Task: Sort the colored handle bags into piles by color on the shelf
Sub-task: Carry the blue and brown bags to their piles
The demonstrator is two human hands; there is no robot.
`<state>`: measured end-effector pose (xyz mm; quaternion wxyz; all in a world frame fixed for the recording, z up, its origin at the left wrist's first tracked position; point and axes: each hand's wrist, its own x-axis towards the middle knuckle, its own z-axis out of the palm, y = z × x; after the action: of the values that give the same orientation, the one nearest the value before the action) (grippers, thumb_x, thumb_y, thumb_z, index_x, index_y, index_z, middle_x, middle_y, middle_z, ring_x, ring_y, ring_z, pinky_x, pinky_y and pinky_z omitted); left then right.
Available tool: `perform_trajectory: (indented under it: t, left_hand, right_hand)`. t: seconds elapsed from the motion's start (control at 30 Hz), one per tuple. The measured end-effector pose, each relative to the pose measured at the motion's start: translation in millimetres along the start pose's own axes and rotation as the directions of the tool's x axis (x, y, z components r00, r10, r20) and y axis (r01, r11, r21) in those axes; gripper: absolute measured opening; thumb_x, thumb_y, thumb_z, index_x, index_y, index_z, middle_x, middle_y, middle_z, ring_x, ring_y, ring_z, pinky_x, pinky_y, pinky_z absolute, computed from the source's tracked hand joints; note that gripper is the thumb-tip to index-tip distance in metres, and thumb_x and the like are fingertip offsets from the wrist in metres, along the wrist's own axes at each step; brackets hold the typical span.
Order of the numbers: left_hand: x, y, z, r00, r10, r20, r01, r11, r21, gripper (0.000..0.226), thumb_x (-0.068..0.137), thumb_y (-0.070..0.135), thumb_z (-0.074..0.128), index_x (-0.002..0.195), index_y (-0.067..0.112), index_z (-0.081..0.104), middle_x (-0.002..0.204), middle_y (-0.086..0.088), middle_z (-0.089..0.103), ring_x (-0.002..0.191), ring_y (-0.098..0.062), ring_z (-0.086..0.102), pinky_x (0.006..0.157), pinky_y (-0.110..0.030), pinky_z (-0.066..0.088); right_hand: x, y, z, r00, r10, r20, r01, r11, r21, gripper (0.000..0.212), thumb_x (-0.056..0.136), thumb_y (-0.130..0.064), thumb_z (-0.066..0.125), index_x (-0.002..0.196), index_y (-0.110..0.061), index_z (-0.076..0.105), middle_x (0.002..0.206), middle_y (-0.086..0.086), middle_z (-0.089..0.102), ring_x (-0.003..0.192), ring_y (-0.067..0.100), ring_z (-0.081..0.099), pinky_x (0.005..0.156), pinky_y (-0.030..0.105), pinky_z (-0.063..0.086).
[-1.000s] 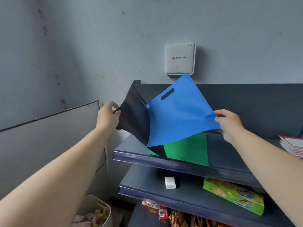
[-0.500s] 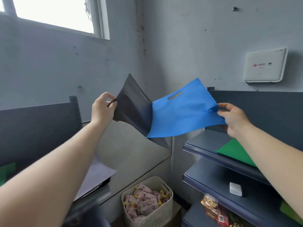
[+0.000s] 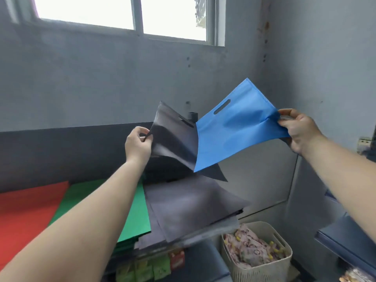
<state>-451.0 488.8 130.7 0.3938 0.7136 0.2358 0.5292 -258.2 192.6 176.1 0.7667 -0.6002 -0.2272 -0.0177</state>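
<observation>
**Inspector:** Your left hand (image 3: pixel 138 144) pinches the edge of the black bag (image 3: pixel 175 147); your right hand (image 3: pixel 298 129) grips the side edge of the blue bag (image 3: pixel 238 131), thumb on top. Both bags hang in the air above the piles, and the blue one overlaps the black one's right part.

**Operator:** What can you not make out?

**Inspector:** The fingers under the blue fabric are hidden, so I cannot tell whether your right hand also holds a second layer; a dark corner shows just beneath it. Your left forearm covers part of the green pile (image 3: pixel 134 216). The red pile (image 3: pixel 28 210) is cut off at the left edge. The dark grey pile (image 3: pixel 189 208) overhangs its shelf (image 3: pixel 50 151), and I cannot count its layers. The packets (image 3: pixel 154 265) below it are blurred. The cream basket (image 3: pixel 262 267) holds wrapped items I cannot identify.

**Operator:** And against the frame half a second ago?

**Inspector:** You have turned further left. The white wall box and the right-hand shelf with its single green bag have gone from view; only a blue-grey shelf edge (image 3: pixel 345 241) remains at the right. The window (image 3: pixel 126 13) now fills the top, and the three piles have come into sight. Your grips on both bags are unchanged, and the bags keep the same overlap
</observation>
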Motion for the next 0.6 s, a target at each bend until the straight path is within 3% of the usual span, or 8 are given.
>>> perform_trajectory:
  t: [0.2, 0.3, 0.4, 0.53, 0.6]
  left_hand:
    - [-3.2, -42.7, -43.4, 0.990, -0.138, -0.035, 0.140, 0.989, 0.055, 0.005, 0.091, 0.011, 0.058, 0.090, 0.013, 0.054, 0.075, 0.001, 0.056, 0.069, -0.015, 0.051, 0.058, -0.023, 0.038]
    - [-16.4, -65.6, -46.3, 0.957, -0.287, 0.031, 0.278, 0.946, 0.167, 0.007, 0.092, 0.012, 0.056, 0.097, 0.009, 0.051, 0.098, -0.014, 0.062, 0.085, -0.028, 0.054, 0.070, -0.030, 0.040]
    - [-31.4, -82.4, -44.8, 0.905, -0.421, 0.064, 0.381, 0.868, 0.319, 0.028, 0.092, 0.017, 0.056, 0.114, 0.001, 0.049, 0.119, -0.017, 0.057, 0.101, -0.030, 0.054, 0.077, -0.030, 0.040]
    - [-46.7, -87.5, -44.6, 0.950, -0.313, 0.014, 0.263, 0.820, 0.509, 0.043, 0.091, 0.031, 0.057, 0.124, 0.005, 0.047, 0.129, -0.014, 0.049, 0.119, -0.032, 0.043, 0.093, -0.035, 0.037]
    - [-51.9, -81.0, -38.7, 0.928, -0.359, 0.098, 0.276, 0.841, 0.465, 0.038, 0.093, 0.040, 0.053, 0.113, 0.007, 0.053, 0.120, -0.011, 0.058, 0.106, -0.026, 0.052, 0.086, -0.033, 0.040]
  right_hand:
    - [-7.1, 18.7, 69.1, 0.996, 0.027, 0.084, -0.027, 1.000, 0.008, 0.032, 0.092, 0.003, 0.044, 0.080, -0.023, 0.059, 0.080, -0.001, 0.061, 0.065, 0.011, 0.057, 0.046, 0.016, 0.049]
    - [-12.2, 25.1, 89.7, 0.990, 0.046, 0.134, -0.046, 0.999, -0.002, 0.032, 0.092, 0.003, 0.044, 0.080, -0.022, 0.059, 0.080, 0.000, 0.063, 0.062, 0.010, 0.058, 0.047, 0.017, 0.049]
    - [-17.0, 30.4, 102.7, 0.979, 0.055, 0.195, -0.048, 0.998, -0.038, 0.032, 0.093, 0.003, 0.043, 0.081, -0.022, 0.059, 0.080, 0.001, 0.062, 0.065, 0.011, 0.058, 0.046, 0.016, 0.048]
    - [-21.6, 37.2, 112.8, 0.958, 0.067, 0.279, -0.042, 0.995, -0.095, 0.032, 0.094, 0.002, 0.044, 0.080, -0.022, 0.059, 0.078, 0.000, 0.063, 0.063, 0.009, 0.059, 0.046, 0.015, 0.047]
    - [-23.3, 37.4, 114.1, 0.944, 0.069, 0.321, -0.037, 0.994, -0.105, 0.032, 0.094, 0.002, 0.044, 0.079, -0.022, 0.060, 0.075, -0.001, 0.064, 0.058, 0.006, 0.060, 0.046, 0.016, 0.047]
